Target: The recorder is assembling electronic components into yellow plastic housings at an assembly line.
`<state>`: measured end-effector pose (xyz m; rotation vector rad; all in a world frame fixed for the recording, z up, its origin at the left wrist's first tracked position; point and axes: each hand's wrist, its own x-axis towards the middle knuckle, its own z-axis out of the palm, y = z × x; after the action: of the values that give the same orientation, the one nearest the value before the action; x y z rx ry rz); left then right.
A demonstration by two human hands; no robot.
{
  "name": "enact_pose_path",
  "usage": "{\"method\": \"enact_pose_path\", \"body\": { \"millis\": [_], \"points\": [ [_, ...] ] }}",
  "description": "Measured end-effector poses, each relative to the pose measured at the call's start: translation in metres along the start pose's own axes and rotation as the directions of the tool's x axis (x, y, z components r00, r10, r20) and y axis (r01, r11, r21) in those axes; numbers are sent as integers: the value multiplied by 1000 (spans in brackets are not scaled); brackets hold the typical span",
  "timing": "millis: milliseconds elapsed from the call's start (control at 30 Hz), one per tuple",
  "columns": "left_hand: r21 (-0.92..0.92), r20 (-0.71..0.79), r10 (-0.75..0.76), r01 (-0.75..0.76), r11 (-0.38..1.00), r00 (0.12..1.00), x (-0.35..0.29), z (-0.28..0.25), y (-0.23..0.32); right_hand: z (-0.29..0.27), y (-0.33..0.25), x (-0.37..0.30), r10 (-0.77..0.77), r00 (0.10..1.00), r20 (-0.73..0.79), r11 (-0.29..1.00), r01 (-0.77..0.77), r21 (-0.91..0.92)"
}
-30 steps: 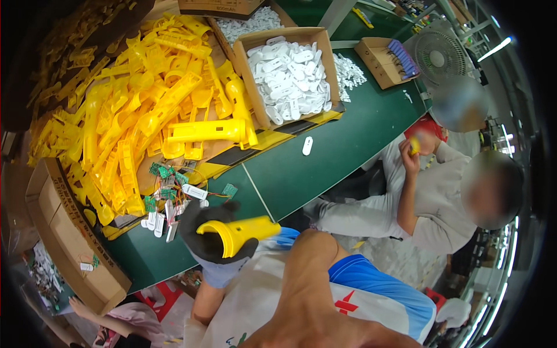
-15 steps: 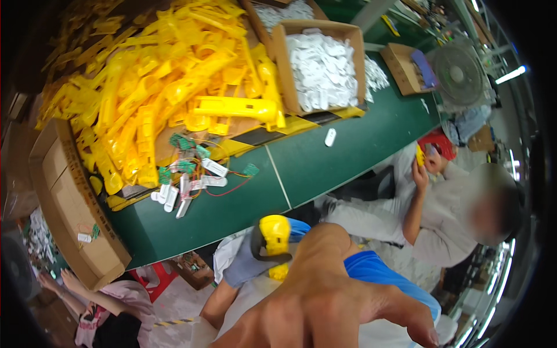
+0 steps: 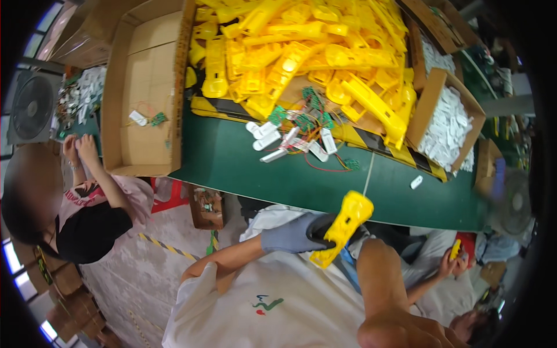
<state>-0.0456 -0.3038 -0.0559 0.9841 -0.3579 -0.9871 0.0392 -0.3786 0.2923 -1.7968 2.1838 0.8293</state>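
My left hand (image 3: 310,231), in a grey-blue glove with dark fingers, is closed on a yellow plastic housing (image 3: 351,210). The housing is long, with a wide rounded end pointing up and openings along its middle. It is held tilted in front of my body, just off the table's near edge. My bare right hand (image 3: 400,330) is close to the camera at the lower right, and its fingers are cut off by the picture edge. On the table beyond lie several white oval parts (image 3: 268,139) with red and yellow wires and green circuit boards (image 3: 304,122).
A big heap of yellow housings (image 3: 290,58) covers the far side of the green table (image 3: 232,156). A cardboard box of white parts (image 3: 444,127) stands right; another box (image 3: 142,98) stands left. A single white part (image 3: 416,182) lies right. Co-workers sit on both sides.
My view has turned, so the table and boxes sit further right in it. My right hand has moved from the lower middle to the lower right. My left hand still holds the yellow housing, now tilted.
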Motion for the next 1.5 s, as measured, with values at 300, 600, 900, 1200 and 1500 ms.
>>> {"method": "enact_pose_path", "body": {
  "millis": [300, 600, 900, 1200, 1500],
  "points": [
    [-196, -449, 234, -351, 916, 862, 41, 9, 24, 79, 40, 181, -863, -450, -229, -54, -368, 928],
    [35, -693, 334, -433, 901, 639, 60, -17, 6, 134, -50, 122, -406, -686, -603, -203, -576, 792],
    [-2, -638, 254, -331, 944, 727, 81, -26, -4, 121, -69, 161, -479, -481, -735, -352, -661, 662],
    [64, -694, 264, -308, 949, 670, 70, -24, -19, 120, -9, 206, -480, -359, -800, -469, -666, 580],
    [273, -658, 337, -203, 940, 673, 61, -27, -22, 127, -9, 197, -446, -400, -801, -448, -675, 586]
  ]
}}
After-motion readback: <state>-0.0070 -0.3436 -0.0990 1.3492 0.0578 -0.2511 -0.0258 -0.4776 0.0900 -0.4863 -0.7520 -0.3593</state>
